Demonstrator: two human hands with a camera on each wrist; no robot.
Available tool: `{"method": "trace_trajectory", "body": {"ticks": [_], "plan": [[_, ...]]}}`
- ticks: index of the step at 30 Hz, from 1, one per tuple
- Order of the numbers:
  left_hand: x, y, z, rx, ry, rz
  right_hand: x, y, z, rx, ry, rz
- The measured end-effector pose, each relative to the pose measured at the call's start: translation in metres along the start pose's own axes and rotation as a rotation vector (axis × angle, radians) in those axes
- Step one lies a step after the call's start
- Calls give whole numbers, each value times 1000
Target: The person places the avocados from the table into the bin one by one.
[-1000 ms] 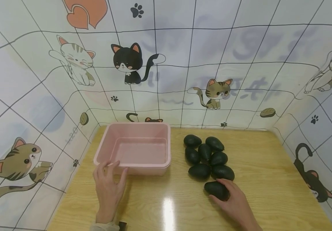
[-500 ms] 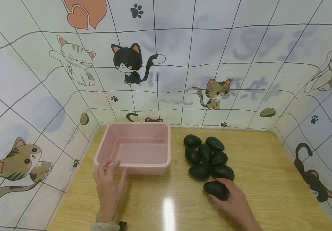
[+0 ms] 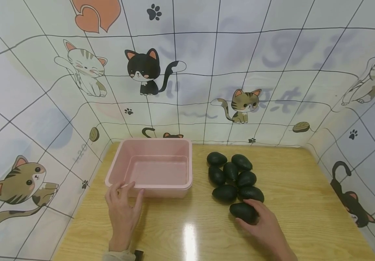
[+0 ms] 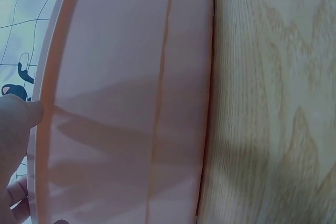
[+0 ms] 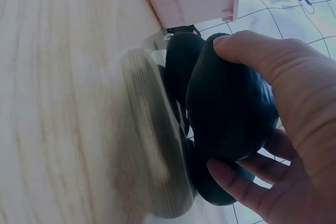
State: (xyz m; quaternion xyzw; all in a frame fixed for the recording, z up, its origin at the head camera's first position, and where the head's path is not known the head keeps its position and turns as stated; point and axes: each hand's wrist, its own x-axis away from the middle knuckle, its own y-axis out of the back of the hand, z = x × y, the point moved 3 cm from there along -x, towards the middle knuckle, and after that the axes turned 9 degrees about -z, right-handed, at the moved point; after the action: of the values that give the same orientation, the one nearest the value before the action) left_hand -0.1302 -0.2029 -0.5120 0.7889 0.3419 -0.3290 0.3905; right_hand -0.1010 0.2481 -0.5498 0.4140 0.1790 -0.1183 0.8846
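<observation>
A dark green avocado [image 3: 243,212] is in my right hand [image 3: 265,228], gripped between thumb and fingers at the near end of the group. In the right wrist view the thumb lies on one side of this avocado [image 5: 228,103] and fingertips on the other. Several more avocados [image 3: 225,194] lie clustered just behind it. My left hand [image 3: 123,210] holds the near rim of a pink plastic basin [image 3: 161,192] at its left corner. The left wrist view has the basin's outer wall [image 4: 115,87] with fingers over its rim; part of that hand is out of frame.
The basin and the avocados rest side by side on a wooden table [image 3: 304,203]. Walls with cat drawings [image 3: 200,90] enclose the table at the back and both sides. A small black object [image 3: 138,255] shows beside the left sleeve [image 3: 119,256].
The avocado in my right hand has shifted slightly to the left and away from me, closer to the cluster. My left hand keeps its place on the basin's rim.
</observation>
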Motion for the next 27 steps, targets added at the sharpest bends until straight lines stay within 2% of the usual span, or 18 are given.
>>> {"method": "trace_trajectory", "body": {"ticks": [5,14,27], "plan": [[0,0,0,-6,-4,5,-2,2,3,-1,-1,-4],[0,0,1,-11,5,6,-8,7,9,-19,75,-46],[-1,0,0,-23,-6,-2,-19,10,15,-33,26,-1]]}}
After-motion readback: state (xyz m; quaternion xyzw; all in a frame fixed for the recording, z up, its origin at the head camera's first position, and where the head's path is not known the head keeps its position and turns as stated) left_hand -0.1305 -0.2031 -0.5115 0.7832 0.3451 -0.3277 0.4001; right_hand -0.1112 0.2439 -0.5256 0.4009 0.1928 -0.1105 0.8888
